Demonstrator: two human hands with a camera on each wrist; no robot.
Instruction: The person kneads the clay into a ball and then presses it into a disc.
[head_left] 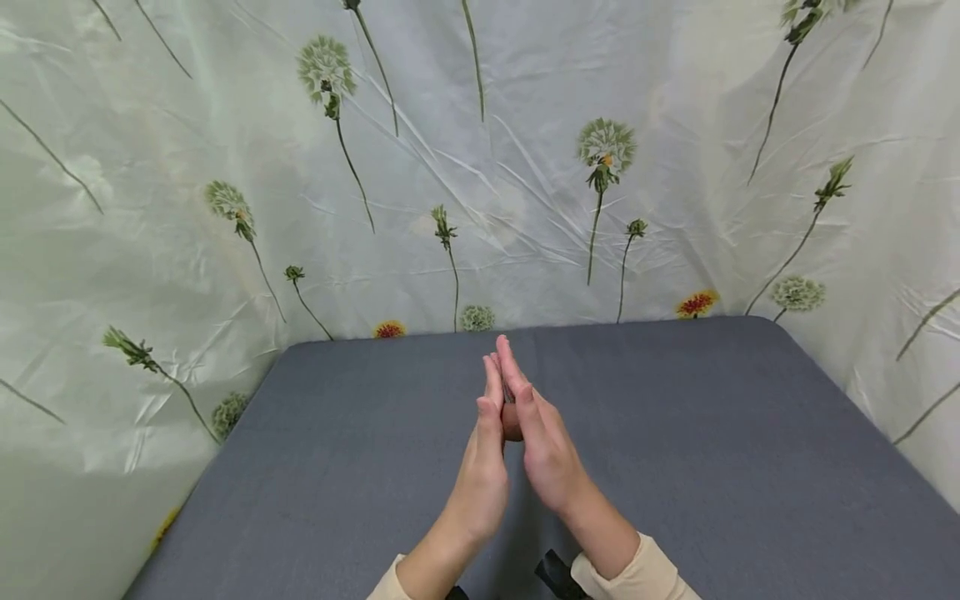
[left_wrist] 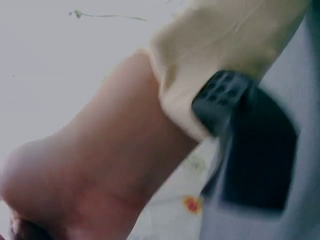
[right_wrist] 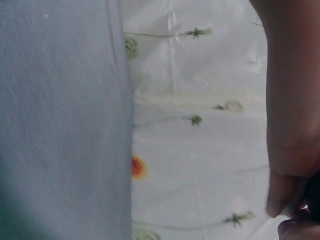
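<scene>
In the head view a small brown, rounded thing (head_left: 512, 423) sits between the two palms, its sides covered by the hands. Against it from the left lies the left hand (head_left: 483, 467), fingers straight and pointing up and away. From the other side the right hand (head_left: 546, 446) presses it, also with straight fingers. The fingertips of both hands come close together above the thing. What kind of thing it is, I cannot tell. A bare wrist (left_wrist: 100, 165) and part of a hand fill the left wrist view, with the brown thing not discernible there.
Below the hands stretches a dark grey tabletop (head_left: 360, 442). A pale cloth with printed dandelions (head_left: 510, 167) hangs behind it and at the sides. Cream sleeves (head_left: 626, 575) cover the forearms, and a black wrist device (left_wrist: 260, 150) is strapped at one sleeve.
</scene>
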